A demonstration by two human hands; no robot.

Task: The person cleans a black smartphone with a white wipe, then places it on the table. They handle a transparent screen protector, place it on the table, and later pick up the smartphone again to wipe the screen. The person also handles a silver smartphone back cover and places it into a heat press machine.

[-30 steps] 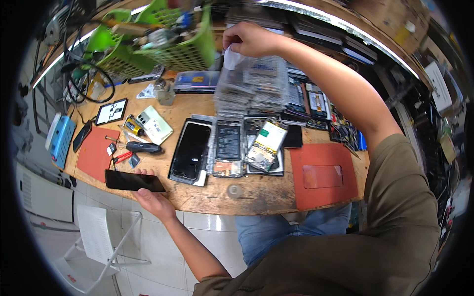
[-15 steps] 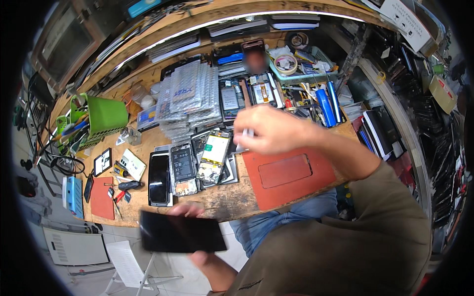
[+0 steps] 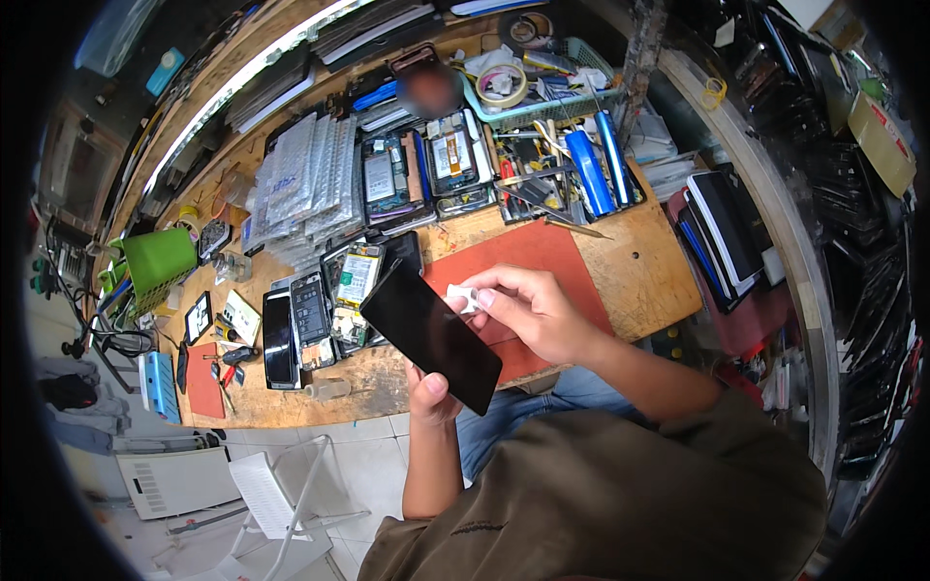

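Black-faced phone [image 3: 431,339] tilts in a person's left hand [image 3: 431,399], held above the near edge of a cluttered repair bench [image 3: 639,281], with part of a red mat [image 3: 562,257] visible behind it. The left thumb presses near the phone's lower side; the other fingers are mostly hidden behind it, so their exact grip is hard to tell. The right hand [image 3: 528,305] closes in from the right, its fingers pinching a small, crumpled white piece [image 3: 465,296] just beside the phone's right-hand side. Whether the two touch cannot be told.

The change is one of distance: a second earlier the hands are well apart, the right one up by the bubble-wrap stack [image 3: 305,184] toward the bench's far edge, the phone out by the near edge at left. Now both meet in front of the mat, which appears to bring the phone's dark face within easy reach of the white piece.

To the left, along the bench's near edge, lie another black phone [image 3: 278,339] and an opened phone [image 3: 310,315]; a tool tray [image 3: 586,174] sits toward the far right corner.
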